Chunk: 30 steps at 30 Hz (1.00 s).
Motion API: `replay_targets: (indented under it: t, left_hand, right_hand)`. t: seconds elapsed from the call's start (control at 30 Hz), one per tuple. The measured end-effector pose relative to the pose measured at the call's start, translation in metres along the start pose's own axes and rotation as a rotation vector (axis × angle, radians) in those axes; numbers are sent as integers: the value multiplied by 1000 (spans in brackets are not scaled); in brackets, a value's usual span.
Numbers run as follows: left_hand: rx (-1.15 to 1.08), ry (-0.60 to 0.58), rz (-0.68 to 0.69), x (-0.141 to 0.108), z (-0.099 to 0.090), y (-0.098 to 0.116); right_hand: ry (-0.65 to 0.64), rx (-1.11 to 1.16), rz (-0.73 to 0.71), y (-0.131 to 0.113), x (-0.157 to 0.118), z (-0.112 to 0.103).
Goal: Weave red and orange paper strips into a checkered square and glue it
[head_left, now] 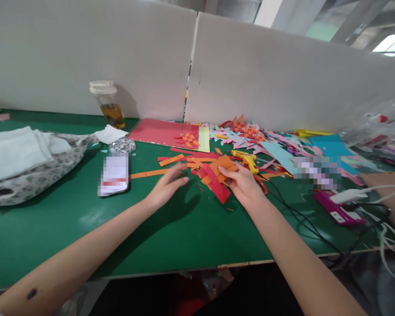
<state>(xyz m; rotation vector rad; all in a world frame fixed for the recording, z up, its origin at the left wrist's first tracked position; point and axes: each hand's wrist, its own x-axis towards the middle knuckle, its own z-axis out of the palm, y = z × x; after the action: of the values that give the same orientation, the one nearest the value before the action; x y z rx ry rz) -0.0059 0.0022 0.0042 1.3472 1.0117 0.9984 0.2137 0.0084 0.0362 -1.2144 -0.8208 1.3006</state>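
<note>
Pinched between the thumb and fingers of my right hand (242, 177) is a woven paper piece (217, 173) of orange and red strips, held tilted above the green table. My left hand (167, 184) hovers to its left, thumb and fingers apart, with nothing in it. Just beyond the left fingers lie loose orange paper strips (174, 159) and red ones. A yellow glue gun (246, 159) rests right behind my right hand. Farther back, a finished-looking orange and red woven fish (189, 139) lies on a red sheet (161, 131).
A phone (114, 173) and a bag of small shiny pieces (122, 145) lie left. Behind them stands a lidded cup (108, 105). A patterned cloth bag (52, 171) covers the far left. Right are coloured paper scraps (276, 153), a purple power strip (337, 208) with cables, and another person's arm (386, 184).
</note>
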Motion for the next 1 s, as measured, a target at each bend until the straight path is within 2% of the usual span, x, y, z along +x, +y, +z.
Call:
replay_targets:
  t: [0.03,0.07,0.1,0.23,0.33,0.43,0.5,0.57,0.67,0.77,0.9,1.0]
  left_hand:
    - [66,170,155,3,-2,-2]
    - [96,282,250,5,-5,-4]
    - [81,338,281,7,-9,-4]
    - [45,372,275,9,-14,-4]
    - [92,344,284,7,-10,-4]
    - [218,320,344,5,-9,-2]
    - [364,272,402,4,-11,5]
    - [534,173,451,3,-14,14]
    - [780,-83,423,1,-17,27]
    - [974,-202,402,-3,-19,31]
    - [960,-295,375,-9,-21,26]
    - [884,-313,371,-10,-22,22]
  right_hand:
    - [-15,-14,9,0,-1,1]
    - [-29,-32,19,1,-2,2]
    - [-45,-55,30,1,-4,4]
    - [-147,-201,77,5,-10,11]
    - [-311,-331,103,16,-12,13]
    - [-428,-547,18,28,-11,13]
    - [-428,-718,-87,35,-11,14]
    - [-413,-819,-195,40,-11,16]
    - [-375,-871,-338,44,-14,19]
    - [-313,-968,-498,43,-17,22]
    - [-257,-1064,-634,32,-21,22]
    - [-395,-1145,-565,21,-23,20]
